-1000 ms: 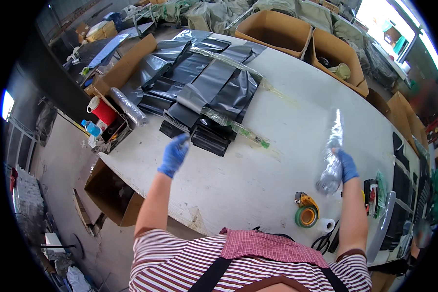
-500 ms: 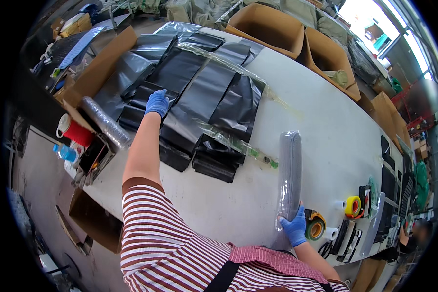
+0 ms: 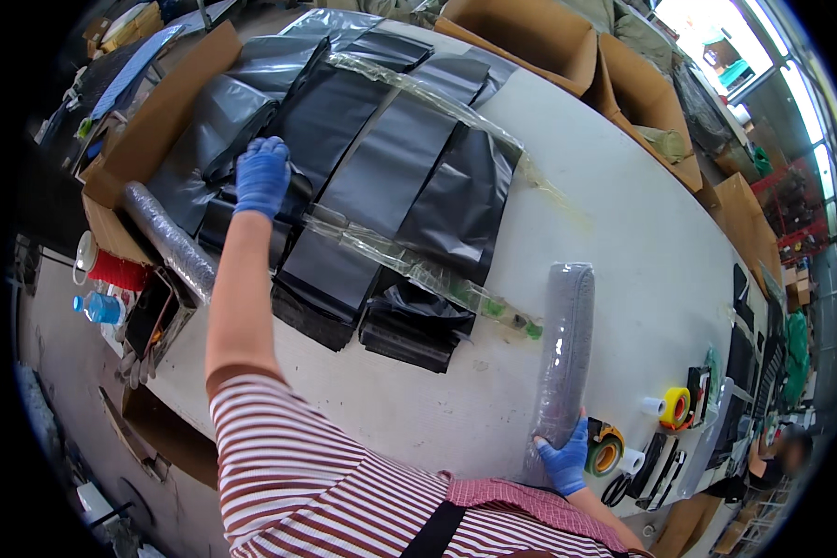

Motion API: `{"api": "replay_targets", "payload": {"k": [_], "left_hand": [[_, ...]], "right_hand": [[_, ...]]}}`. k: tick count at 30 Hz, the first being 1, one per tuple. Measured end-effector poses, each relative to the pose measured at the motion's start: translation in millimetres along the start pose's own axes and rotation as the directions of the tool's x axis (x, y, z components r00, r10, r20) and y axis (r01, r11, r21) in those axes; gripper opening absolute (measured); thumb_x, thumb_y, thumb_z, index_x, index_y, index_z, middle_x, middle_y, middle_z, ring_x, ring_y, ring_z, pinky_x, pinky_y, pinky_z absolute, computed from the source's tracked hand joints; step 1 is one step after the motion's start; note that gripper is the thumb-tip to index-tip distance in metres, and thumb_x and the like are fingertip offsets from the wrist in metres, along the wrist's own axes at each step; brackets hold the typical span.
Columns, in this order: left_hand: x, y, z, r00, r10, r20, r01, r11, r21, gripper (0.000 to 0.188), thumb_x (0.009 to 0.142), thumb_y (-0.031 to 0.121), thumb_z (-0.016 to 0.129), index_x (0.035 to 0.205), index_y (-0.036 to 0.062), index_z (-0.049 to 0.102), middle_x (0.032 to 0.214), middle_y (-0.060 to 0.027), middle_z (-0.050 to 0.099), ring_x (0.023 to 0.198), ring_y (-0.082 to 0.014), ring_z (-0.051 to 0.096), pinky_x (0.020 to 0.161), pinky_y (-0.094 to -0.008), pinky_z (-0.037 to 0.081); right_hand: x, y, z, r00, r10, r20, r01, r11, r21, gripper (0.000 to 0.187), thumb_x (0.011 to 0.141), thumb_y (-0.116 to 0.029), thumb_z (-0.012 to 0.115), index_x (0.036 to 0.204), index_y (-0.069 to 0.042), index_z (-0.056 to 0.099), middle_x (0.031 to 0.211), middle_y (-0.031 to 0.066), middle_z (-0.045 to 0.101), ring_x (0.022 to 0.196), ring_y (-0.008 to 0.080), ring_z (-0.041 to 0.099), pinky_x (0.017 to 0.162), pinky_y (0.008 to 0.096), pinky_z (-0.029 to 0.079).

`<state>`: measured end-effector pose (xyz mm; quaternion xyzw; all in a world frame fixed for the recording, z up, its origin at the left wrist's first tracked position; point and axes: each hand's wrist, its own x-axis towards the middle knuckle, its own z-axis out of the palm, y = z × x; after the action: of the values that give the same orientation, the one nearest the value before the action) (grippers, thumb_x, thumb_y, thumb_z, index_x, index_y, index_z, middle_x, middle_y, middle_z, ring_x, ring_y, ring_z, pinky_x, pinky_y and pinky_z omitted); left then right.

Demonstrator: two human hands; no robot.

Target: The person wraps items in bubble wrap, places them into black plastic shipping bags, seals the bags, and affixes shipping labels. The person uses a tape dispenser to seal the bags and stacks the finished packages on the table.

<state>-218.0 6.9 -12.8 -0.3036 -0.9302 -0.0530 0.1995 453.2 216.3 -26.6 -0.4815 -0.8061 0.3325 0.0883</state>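
Note:
My left hand (image 3: 263,177), in a blue glove, is closed over the left part of the spread black plastic bags (image 3: 381,172). Its fingers curl around the edge of a black plastic bag (image 3: 296,197), though the fingertips are partly hidden. Strips of clear tape run across the layered bags, and folded ends hang toward me. On the right, my right hand (image 3: 563,456), also gloved in blue, grips the near end of a grey roll (image 3: 567,349) in a clear plastic sleeve. The roll lies lengthwise on the white table (image 3: 418,409).
A tape dispenser (image 3: 605,450), yellow tape roll (image 3: 676,407) and scissors (image 3: 616,489) lie to the right. Another plastic-wrapped roll (image 3: 172,240), a red jug (image 3: 119,270) and a blue-capped bottle (image 3: 100,308) stand left. Cardboard boxes (image 3: 521,42) line the far edge. Another person works at far right.
My left hand has moved left across the black bags, drawing a bag's edge with it. The right hand stays on the grey roll. The whole view has shifted slightly.

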Motion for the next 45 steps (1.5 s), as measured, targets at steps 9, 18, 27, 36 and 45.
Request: {"api": "replay_targets", "payload": {"k": [9, 18, 27, 36, 45], "left_hand": [[-172, -51, -56, 0.908, 0.274, 0.317, -0.273, 0.961, -0.049, 0.020, 0.072, 0.012, 0.062, 0.091, 0.0085, 0.067, 0.119, -0.0065, 0.061, 0.125, -0.0258, 0.048, 0.112, -0.0428, 0.030], [-171, -68, -12, 0.808, -0.247, 0.536, 0.539, 0.678, -0.500, 0.018, 0.091, 0.017, 0.051, 0.096, 0.0038, 0.061, 0.091, -0.0178, 0.066, 0.090, -0.0377, 0.061, 0.078, -0.0386, 0.049], [-138, -43, -30, 0.876, -0.401, 0.270, 0.471, 0.834, -0.289, 0.062, 0.088, 0.013, 0.057, 0.143, 0.0128, 0.028, 0.094, -0.0250, 0.064, 0.084, -0.0443, 0.062, 0.073, -0.0514, 0.050], [-119, -54, -18, 0.927, -0.315, 0.203, 0.336, 0.939, -0.077, 0.025, 0.093, 0.020, 0.050, 0.115, 0.0148, 0.061, 0.090, -0.0175, 0.066, 0.083, -0.0377, 0.065, 0.073, -0.0481, 0.052], [-124, -37, -39, 0.858, -0.482, 0.177, 0.509, 0.844, -0.168, 0.059, 0.089, 0.024, 0.062, 0.141, 0.0117, 0.034, 0.096, -0.0228, 0.066, 0.087, -0.0411, 0.065, 0.079, -0.0473, 0.052]], "right_hand": [[-3, 8, 6, 0.999, -0.043, 0.007, 0.042, 0.995, 0.094, 0.102, 0.067, -0.006, 0.078, 0.149, -0.001, 0.019, 0.135, 0.0161, 0.045, 0.119, 0.0245, 0.049, 0.102, 0.0319, 0.040], [0, 4, 3, 0.999, -0.045, -0.006, 0.046, 0.994, 0.094, 0.106, 0.063, -0.010, 0.082, 0.149, 0.000, 0.021, 0.134, 0.0164, 0.048, 0.118, 0.0242, 0.051, 0.102, 0.0310, 0.039], [-2, 9, 4, 0.999, -0.032, 0.013, 0.029, 0.988, 0.149, 0.103, 0.065, -0.008, 0.080, 0.149, -0.001, 0.021, 0.134, 0.0150, 0.047, 0.117, 0.0232, 0.051, 0.101, 0.0306, 0.041], [-2, 17, 4, 0.998, -0.061, 0.003, 0.060, 0.992, 0.113, 0.107, 0.063, -0.018, 0.083, 0.148, 0.000, 0.021, 0.132, 0.0193, 0.050, 0.119, 0.0279, 0.052, 0.101, 0.0332, 0.041], [-1, 21, 2, 0.996, -0.086, -0.027, 0.087, 0.995, 0.039, 0.105, 0.062, -0.023, 0.084, 0.145, 0.003, 0.025, 0.128, 0.0216, 0.052, 0.116, 0.0310, 0.055, 0.099, 0.0349, 0.044]]}}
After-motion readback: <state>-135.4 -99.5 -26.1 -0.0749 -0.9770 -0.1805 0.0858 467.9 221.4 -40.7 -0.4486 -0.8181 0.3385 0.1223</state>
